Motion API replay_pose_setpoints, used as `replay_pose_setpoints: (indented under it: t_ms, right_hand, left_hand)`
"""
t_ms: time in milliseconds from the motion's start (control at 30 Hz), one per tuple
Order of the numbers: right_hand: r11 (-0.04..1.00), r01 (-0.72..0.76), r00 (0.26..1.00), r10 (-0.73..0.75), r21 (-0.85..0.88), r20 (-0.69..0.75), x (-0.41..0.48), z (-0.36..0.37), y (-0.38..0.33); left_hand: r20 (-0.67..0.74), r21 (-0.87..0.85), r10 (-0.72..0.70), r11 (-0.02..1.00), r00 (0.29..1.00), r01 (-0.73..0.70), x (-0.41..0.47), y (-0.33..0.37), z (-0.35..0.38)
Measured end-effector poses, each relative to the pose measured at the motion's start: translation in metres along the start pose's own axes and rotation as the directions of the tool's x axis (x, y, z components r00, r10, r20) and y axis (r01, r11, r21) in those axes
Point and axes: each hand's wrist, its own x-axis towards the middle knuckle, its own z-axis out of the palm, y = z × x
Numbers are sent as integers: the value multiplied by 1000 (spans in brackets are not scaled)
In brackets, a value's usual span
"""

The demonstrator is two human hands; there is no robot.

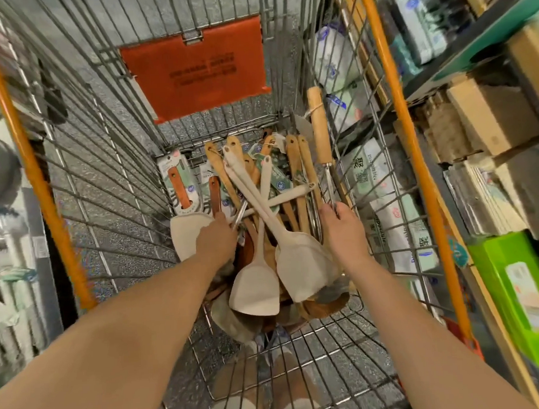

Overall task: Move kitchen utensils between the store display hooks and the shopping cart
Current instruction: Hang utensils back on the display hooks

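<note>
Right hand [343,229] grasps wood-handled steel utensil [320,134] at 2 o'clock; left hand [217,240] clenched on metal shaft [240,213] among cream spatulas [301,258] in cart [113,186].

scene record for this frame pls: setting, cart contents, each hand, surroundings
setting: shopping cart in a store aisle, seen from above
contents: pile of utensils; cream spatulas on top, wooden handles beneath, carded packs at far left
left hand: in the pile, closed on a metal-shafted utensil
right hand: grips metal shaft of a wooden-handled utensil, held upright
surroundings: orange flap on cart's far end; shelves of boxed goods to the right
</note>
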Motion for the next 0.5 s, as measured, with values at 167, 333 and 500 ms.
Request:
replay_pose_setpoints:
  t_ms: [167, 333, 500]
  right_hand:
    - [991, -41, 999, 39, 124, 19, 1, -5, -3]
    - [989, -46, 999, 43, 139, 25, -3, -8, 0]
    - [989, -37, 999, 32, 144, 36, -14, -8, -3]
  left_hand:
    - [13, 201, -26, 979, 1000, 23, -14, -1, 6]
    - [63, 82, 29, 996, 998, -34, -31, 17, -28]
    - [175, 131, -3, 991, 985, -20, -43, 43, -82]
